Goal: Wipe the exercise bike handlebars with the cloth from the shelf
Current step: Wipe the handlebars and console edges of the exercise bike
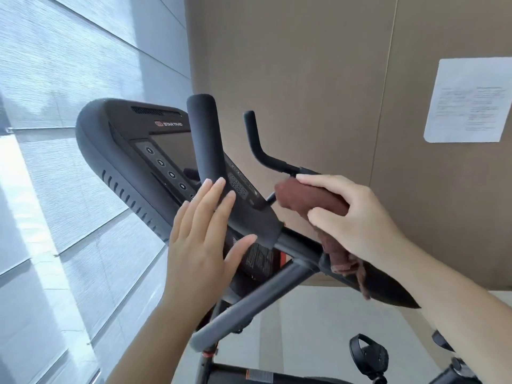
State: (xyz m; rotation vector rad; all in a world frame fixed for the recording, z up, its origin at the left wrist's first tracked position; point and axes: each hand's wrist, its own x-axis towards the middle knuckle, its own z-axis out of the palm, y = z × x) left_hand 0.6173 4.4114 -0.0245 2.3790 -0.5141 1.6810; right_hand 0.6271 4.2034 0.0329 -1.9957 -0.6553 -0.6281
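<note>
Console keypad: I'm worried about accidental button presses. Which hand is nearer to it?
Left. The left hand lies open with fingertips right beside the console keypad; the right hand is off to its right, gripping the brown cloth on the handlebar.

I see left: bright window blinds (69,79) | ahead: brown panel wall (304,79) | on it: printed paper sheet (468,99) | below: pale floor (304,328)

— What sort of place is this?
— A fitness room: an exercise bike (291,250) with a button console (116,151) and a strapped pedal (367,353).
— Anything else?
— Tall window blinds (55,106), and a printed notice (468,99) stuck on a brown wall (304,65).
</note>
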